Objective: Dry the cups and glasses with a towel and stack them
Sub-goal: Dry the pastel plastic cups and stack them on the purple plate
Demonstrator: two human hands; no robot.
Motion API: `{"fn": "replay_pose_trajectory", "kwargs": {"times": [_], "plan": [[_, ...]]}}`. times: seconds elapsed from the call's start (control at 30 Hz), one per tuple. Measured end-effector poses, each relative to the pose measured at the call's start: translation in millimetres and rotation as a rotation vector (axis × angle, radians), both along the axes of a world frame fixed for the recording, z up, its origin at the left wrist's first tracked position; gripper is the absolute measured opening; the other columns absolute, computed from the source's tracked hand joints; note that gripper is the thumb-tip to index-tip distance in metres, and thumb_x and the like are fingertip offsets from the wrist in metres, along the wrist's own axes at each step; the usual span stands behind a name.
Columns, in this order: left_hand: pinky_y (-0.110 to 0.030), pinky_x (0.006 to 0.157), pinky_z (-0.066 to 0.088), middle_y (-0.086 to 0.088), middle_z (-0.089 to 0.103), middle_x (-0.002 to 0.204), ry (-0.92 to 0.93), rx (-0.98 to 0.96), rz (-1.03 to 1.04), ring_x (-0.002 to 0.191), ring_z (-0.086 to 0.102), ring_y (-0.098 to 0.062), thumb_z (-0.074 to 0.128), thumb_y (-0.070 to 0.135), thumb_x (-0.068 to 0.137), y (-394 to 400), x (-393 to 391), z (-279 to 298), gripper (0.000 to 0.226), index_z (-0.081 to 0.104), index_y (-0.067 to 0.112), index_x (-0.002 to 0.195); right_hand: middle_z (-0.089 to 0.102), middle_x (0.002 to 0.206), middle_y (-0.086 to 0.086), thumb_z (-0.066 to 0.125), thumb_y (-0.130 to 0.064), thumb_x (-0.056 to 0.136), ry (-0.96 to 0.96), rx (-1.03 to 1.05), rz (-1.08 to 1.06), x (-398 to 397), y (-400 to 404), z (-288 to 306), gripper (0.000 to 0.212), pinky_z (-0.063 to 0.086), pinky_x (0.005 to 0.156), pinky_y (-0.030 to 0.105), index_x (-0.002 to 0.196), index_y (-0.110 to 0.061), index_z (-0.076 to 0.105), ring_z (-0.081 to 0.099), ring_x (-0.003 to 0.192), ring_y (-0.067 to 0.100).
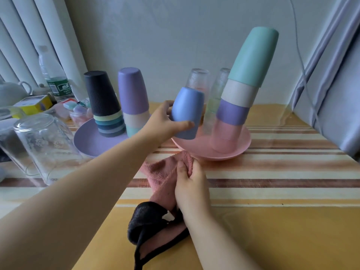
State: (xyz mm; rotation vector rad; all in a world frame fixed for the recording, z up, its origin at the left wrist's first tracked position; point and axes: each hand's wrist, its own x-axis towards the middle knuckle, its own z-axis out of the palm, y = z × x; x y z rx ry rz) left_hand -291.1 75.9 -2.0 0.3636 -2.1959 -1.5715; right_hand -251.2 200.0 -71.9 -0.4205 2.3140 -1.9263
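Currently, left hand: curled around an upside-down blue cup, held above the pink plate.
Right hand: clamped on the pink towel, resting on the desk.

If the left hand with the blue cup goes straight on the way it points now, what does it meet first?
Probably the upside-down clear glass on the pink plate, right behind the blue plastic cup the left hand grips; depth is unclear.
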Motion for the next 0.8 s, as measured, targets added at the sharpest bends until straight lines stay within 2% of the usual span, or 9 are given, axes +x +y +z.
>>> {"fn": "replay_pose_trajectory", "kwargs": {"times": [0.1,0.17,0.3,0.37,0.4,0.5,0.57,0.7,0.8], "plan": [[-0.035,0.081,0.057,-0.002,0.062,0.109,0.012,0.035,0.056,0.095,0.066,-0.019,0.076,0.048,0.044,-9,44,3,0.083,0.050,0.026,0.120,0.063,0.120,0.002,0.048,-0.021,0.097,-0.028,-0.030,-0.001,0,-1,0,0.026,0.034,0.079,0.015,0.120,-0.013,0.056,0.056,0.113,0.019],[-0.037,0.080,0.058,-0.003,0.062,0.112,0.029,0.108,0.102,0.099,0.065,-0.020,0.076,0.050,0.042,-13,75,-5,0.074,0.052,0.030,0.110,0.065,0.114,0.003,0.051,-0.021,0.096,-0.070,-0.072,-0.030,-1,-3,0,0.021,0.040,0.082,0.021,0.115,-0.014,0.056,0.059,0.108,0.020],[-0.026,0.070,0.055,0.000,0.070,0.102,0.043,0.182,0.136,0.094,0.067,-0.017,0.079,0.048,0.047,-4,123,-34,0.064,0.060,0.027,0.105,0.065,0.100,0.000,0.057,-0.023,0.092,-0.082,-0.221,-0.146,-4,-2,2,0.006,0.049,0.090,0.039,0.094,-0.025,0.052,0.062,0.098,0.021],[-0.030,0.076,0.055,0.002,0.072,0.101,0.048,0.212,0.136,0.097,0.068,-0.018,0.077,0.052,0.048,4,133,-49,0.067,0.064,0.024,0.108,0.067,0.097,-0.006,0.059,-0.025,0.091,0.015,-0.306,-0.126,-2,2,10,0.005,0.049,0.087,0.036,0.093,-0.027,0.056,0.062,0.093,0.012],[-0.030,0.078,0.053,0.002,0.073,0.102,0.059,0.229,0.140,0.098,0.067,-0.018,0.075,0.054,0.051,7,136,-54,0.067,0.065,0.023,0.109,0.068,0.096,-0.012,0.060,-0.028,0.089,0.072,-0.341,-0.069,1,3,14,0.006,0.048,0.086,0.027,0.095,-0.029,0.058,0.061,0.093,0.005],[-0.038,0.089,0.052,0.003,0.072,0.108,0.092,0.267,0.123,0.104,0.066,-0.018,0.070,0.056,0.063,7,136,-60,0.061,0.065,0.024,0.114,0.061,0.119,-0.027,0.055,-0.042,0.083,0.247,-0.297,0.194,17,2,18,0.036,0.039,0.096,0.011,0.119,-0.033,0.058,0.052,0.115,-0.008],[-0.040,0.094,0.051,0.005,0.072,0.110,0.084,0.292,0.089,0.106,0.066,-0.016,0.070,0.054,0.073,4,139,-60,0.052,0.065,0.025,0.116,0.043,0.144,-0.019,0.048,-0.044,0.085,0.322,-0.225,0.349,26,-4,13,0.056,0.026,0.108,0.011,0.138,-0.029,0.042,0.034,0.134,-0.007],[-0.026,0.085,0.052,0.009,0.072,0.110,0.077,0.276,0.039,0.105,0.066,-0.008,0.065,0.053,0.078,0,146,-58,0.049,0.061,0.027,0.120,0.008,0.159,-0.008,0.040,-0.051,0.091,0.428,-0.116,0.485,37,-12,8,0.058,0.007,0.115,0.012,0.141,-0.037,0.016,0.004,0.144,-0.003],[-0.024,0.086,0.053,0.010,0.071,0.108,0.078,0.227,0.044,0.104,0.065,-0.006,0.066,0.059,0.078,1,147,-57,0.047,0.061,0.030,0.115,0.000,0.160,-0.003,0.024,-0.059,0.093,0.504,-0.059,0.459,41,-15,4,0.057,0.003,0.113,0.009,0.142,-0.035,0.009,-0.003,0.145,-0.001]]}}
